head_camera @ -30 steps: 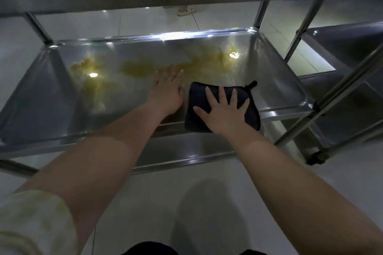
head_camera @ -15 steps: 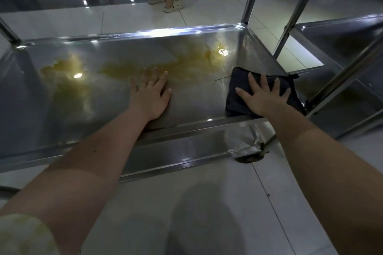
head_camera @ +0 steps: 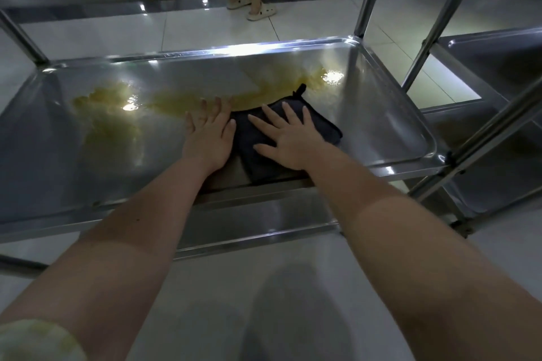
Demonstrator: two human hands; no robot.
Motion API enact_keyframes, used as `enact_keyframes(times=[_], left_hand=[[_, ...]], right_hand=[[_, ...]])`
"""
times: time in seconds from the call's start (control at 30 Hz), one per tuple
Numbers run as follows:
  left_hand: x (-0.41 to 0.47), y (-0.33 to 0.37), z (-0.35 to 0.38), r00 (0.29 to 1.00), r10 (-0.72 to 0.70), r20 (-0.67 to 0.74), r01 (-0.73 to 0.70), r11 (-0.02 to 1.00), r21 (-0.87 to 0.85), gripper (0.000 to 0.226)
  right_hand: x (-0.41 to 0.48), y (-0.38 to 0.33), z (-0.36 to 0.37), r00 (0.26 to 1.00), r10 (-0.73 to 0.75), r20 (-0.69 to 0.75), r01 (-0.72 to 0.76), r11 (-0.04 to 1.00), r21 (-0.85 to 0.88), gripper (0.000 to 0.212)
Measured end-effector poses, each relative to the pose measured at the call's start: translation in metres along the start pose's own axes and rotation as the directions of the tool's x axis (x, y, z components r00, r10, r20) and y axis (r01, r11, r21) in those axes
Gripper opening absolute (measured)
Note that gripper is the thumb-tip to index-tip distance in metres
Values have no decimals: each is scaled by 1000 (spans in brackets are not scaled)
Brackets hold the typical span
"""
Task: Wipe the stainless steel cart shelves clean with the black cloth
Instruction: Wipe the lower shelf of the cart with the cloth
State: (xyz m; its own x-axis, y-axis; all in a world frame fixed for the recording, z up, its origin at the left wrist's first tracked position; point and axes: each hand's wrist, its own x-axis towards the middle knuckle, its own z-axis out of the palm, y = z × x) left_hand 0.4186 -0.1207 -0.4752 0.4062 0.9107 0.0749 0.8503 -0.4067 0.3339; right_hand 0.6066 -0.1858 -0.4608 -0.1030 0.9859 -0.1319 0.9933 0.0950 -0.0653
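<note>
Nearest me, the right hand (head_camera: 289,141) pressed flat, fingers spread, on the black cloth (head_camera: 245,141) near the shelf's front lip; the left hand (head_camera: 208,138) lay splayed on bare steel beside it; beyond, a yellow smear (head_camera: 114,108) crossed the shelf (head_camera: 381,126) unwiped, so most of the job remained, I judged.

Glossy steel shelf (head_camera: 381,114); matt cloth (head_camera: 252,143)
</note>
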Motion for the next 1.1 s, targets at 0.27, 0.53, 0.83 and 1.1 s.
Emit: enact_keyframes(times=[0.27,0.53,0.83,1.1], left_hand=[[-1,13,0,994,1,106,-24,976,214,57],[0,9,1,993,-38,108,10,968,252,60],[0,11,4,997,-31,74,14,977,214,58],[-6,15,3,995,-61,80,43,978,204,57]], right_hand=[[1,17,-19,934,328,145,-353,912,210,67],[10,-11,-1,859,511,12,-506,846,166,83],[-56,134,-17,884,451,125,-466,871,152,85],[-28,86,-11,700,711,64,-711,688,143,86]])
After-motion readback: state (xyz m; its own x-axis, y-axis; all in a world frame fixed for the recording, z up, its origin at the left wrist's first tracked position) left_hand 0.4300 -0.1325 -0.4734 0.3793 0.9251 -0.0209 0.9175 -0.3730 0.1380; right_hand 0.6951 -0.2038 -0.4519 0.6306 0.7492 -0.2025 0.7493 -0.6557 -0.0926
